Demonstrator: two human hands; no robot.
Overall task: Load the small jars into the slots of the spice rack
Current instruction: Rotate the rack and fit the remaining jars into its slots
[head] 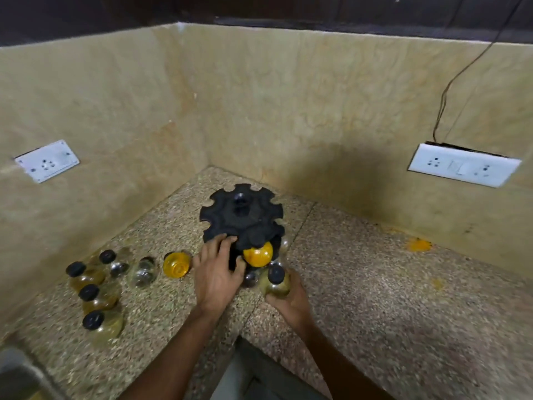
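The left hand (215, 277) is covering the spice rack's (242, 216) lower front slots. Blur is smearing the jars (98, 298) on the table (375, 298); their contents are staying unreadable. The picture's bottom edge is cutting both forearms.

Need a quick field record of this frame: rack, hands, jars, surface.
rack: black spice rack in the counter corner, upper slots empty
left hand: left hand resting on the rack's lower tier
right hand: right hand grips a black-capped jar beside the rack
loaded: yellow jar in a lower slot
waiting: loose jars on the counter, left of the rack
surface: speckled counter
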